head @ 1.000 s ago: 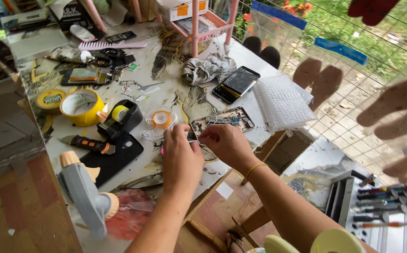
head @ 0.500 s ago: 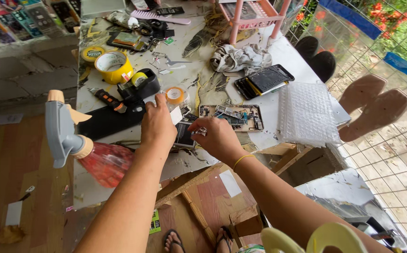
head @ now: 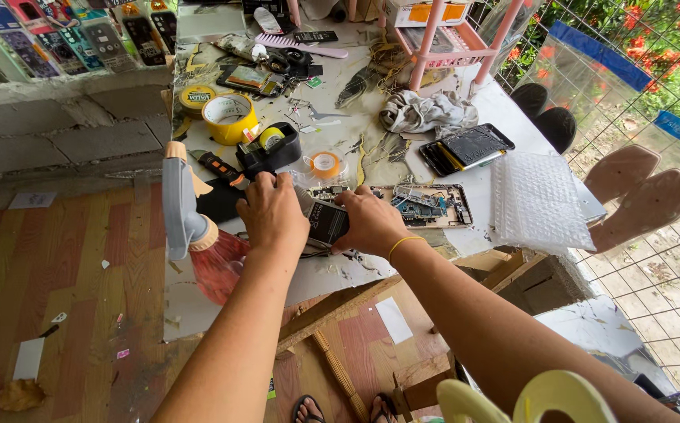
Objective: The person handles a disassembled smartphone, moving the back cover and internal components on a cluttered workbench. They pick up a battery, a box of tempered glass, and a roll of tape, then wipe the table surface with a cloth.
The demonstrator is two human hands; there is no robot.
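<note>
My left hand (head: 273,213) lies palm down, knuckles up and fingers curled over the near edge of a small dark phone part (head: 327,222), and my right hand (head: 367,222) meets it from the other side, fingers bent in and pinched on that same part, so both hands are clamped on it with my forearms running back toward me in a narrow V. A thin yellow band (head: 403,243) sits on my right wrist. The part rests low on the white worktable (head: 481,188), near its front edge (what my fingertips do underneath is hidden by my knuckles). Just beyond the part, touching distance from my right hand, lies an opened phone body (head: 428,206) with its circuit boards bare. Just behind my left hand stands a black tape dispenser (head: 271,149), and beside that a small orange tape roll (head: 325,164). Farther back from the part sits a big yellow tape roll (head: 229,117). To the left of the part, a grey tool with a tan handle (head: 177,200) lies along the table edge over a red plastic bag (head: 218,262). Well to the right of the part is a sheet of bubble wrap (head: 538,202), and behind the opened body a dark phone (head: 468,147) and a crumpled grey cloth (head: 426,112).
</note>
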